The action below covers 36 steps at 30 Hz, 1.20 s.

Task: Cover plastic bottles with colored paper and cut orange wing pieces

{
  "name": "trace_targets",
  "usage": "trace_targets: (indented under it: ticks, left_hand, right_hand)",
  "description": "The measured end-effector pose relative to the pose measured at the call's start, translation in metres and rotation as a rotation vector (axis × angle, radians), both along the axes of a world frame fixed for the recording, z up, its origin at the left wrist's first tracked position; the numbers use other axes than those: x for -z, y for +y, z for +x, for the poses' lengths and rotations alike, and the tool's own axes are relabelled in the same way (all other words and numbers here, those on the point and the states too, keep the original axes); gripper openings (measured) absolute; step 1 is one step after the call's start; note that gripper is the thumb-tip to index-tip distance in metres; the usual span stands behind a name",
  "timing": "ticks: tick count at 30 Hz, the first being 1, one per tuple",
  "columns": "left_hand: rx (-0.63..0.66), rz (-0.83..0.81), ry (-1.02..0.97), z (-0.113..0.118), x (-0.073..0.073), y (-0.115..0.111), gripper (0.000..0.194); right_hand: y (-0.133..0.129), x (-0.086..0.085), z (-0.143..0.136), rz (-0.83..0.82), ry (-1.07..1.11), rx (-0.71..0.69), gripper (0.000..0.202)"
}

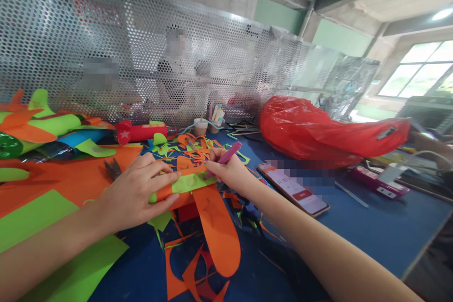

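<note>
A paper-covered model plane [189, 182] lies crosswise in front of me, its body wrapped in orange with a light green band. One long rounded orange wing [220, 238] points toward me. My left hand [136, 189] is closed around the left end of the body, thumb below and fingers on top. In my right hand [226, 170] is a purple marker pen [230, 152], pinched and slanted up to the right. The pen's tip is at the right part of the green band; my fingers partly hide it. Scissors [113, 169] lie behind my left hand.
Orange and green paper scraps [180, 271] litter the blue table [357, 226]. A phone [295, 189] lies right of my right forearm, with a red plastic bag [300, 127] behind. Paper-covered bottles [67, 125] are at left. People are visible through a perforated metal screen [226, 56].
</note>
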<state>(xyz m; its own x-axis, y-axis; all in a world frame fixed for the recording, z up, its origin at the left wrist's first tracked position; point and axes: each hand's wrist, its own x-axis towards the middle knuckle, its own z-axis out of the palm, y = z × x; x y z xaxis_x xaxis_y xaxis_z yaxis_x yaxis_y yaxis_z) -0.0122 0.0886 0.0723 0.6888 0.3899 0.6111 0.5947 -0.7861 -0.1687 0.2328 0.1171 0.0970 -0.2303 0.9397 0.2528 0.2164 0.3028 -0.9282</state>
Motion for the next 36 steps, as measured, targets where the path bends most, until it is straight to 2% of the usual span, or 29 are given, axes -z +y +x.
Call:
trace_targets:
  ticks: [18, 24, 28, 33, 36]
  left_hand:
    - [-0.019, -0.024, -0.025, 0.0011, -0.0009, -0.0012, 0.026]
    - [-0.026, -0.025, -0.048, 0.0013, -0.0004, -0.0009, 0.024]
    - [-0.031, -0.016, -0.048, 0.0022, -0.0011, 0.0009, 0.025]
    - [-0.029, -0.003, -0.044, 0.0022, -0.0018, 0.0014, 0.026]
    - [-0.021, -0.006, -0.043, 0.0021, -0.0019, 0.0008, 0.025]
  right_hand:
    - [-0.0016, -0.0018, -0.0005, -0.028, 0.016, -0.022, 0.02]
    - [0.0001, 0.0002, 0.0012, 0.05, 0.119, 0.035, 0.033]
    - [-0.001, -0.002, 0.0013, 0.071, 0.057, 0.011, 0.036]
    - [-0.0034, -0.0027, 0.0005, -0.007, 0.046, 0.017, 0.042]
    - [-0.0028, -0.0018, 0.0, -0.016, 0.081, 0.024, 0.034]
